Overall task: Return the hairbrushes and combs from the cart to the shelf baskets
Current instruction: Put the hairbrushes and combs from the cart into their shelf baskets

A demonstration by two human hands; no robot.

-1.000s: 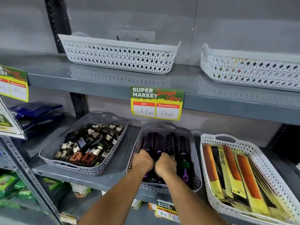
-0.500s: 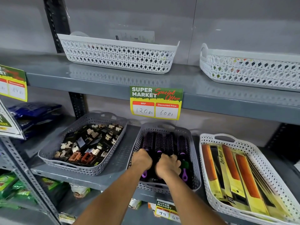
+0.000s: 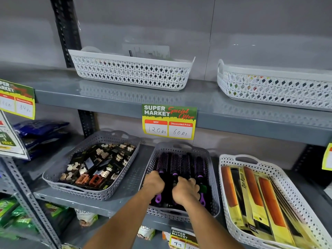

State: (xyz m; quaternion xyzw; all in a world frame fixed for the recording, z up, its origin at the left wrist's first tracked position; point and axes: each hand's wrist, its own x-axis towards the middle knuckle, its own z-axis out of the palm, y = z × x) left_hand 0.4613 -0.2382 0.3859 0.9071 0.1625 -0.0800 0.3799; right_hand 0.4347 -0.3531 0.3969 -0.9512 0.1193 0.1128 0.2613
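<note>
A grey basket (image 3: 213, 178) on the lower shelf holds several round hairbrushes (image 3: 181, 164) with black and purple bristles and purple handle ends. My left hand (image 3: 154, 182) is closed around the handle of the leftmost brush inside the basket. My right hand (image 3: 186, 191) is closed on brush handles beside it, near the basket's front. To the right, a white basket (image 3: 228, 200) holds packaged orange and black combs (image 3: 258, 198) in yellow sleeves. The cart is out of view.
A grey basket (image 3: 53, 175) of hair claw clips sits to the left. Two white baskets (image 3: 131, 72) (image 3: 273, 87) stand on the upper shelf. A price tag (image 3: 168, 122) hangs from the upper shelf edge above my hands. Blue packets (image 3: 39, 130) lie far left.
Both hands have slid a little back toward the basket's front along the brush handles. The view has shifted slightly.
</note>
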